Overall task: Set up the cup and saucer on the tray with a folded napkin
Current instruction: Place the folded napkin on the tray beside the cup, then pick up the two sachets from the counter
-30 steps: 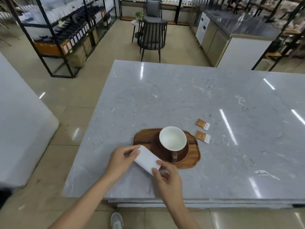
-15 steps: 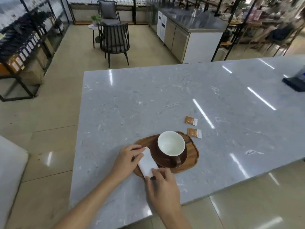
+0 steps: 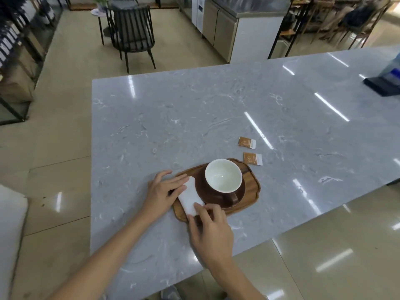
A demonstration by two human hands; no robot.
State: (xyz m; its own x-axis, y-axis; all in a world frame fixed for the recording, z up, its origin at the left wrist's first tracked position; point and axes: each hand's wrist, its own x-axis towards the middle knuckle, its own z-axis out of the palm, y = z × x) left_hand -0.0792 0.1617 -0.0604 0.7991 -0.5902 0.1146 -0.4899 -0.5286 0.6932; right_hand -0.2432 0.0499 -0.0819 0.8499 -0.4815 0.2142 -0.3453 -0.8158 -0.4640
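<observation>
A wooden tray [image 3: 251,189] lies near the front edge of a grey marble table [image 3: 194,118]. On it stands a brown saucer [image 3: 202,192] carrying a cup [image 3: 223,175], white inside, with its brown handle towards me. A folded white napkin [image 3: 190,198] lies on the tray's left part, touching the saucer. My left hand [image 3: 163,191] rests flat on the napkin's far left end. My right hand [image 3: 210,230] presses its fingertips on the napkin's near end.
Two small orange-and-white sachets [image 3: 246,141] [image 3: 252,158] lie on the table just beyond the tray to the right. A dark blue object [image 3: 383,83] sits at the table's far right. A black chair [image 3: 132,33] and a steel counter [image 3: 233,24] stand beyond the table.
The napkin has gone from being held above the table's front edge onto the tray beside the saucer. Both hands followed it, and my view turned to the right.
</observation>
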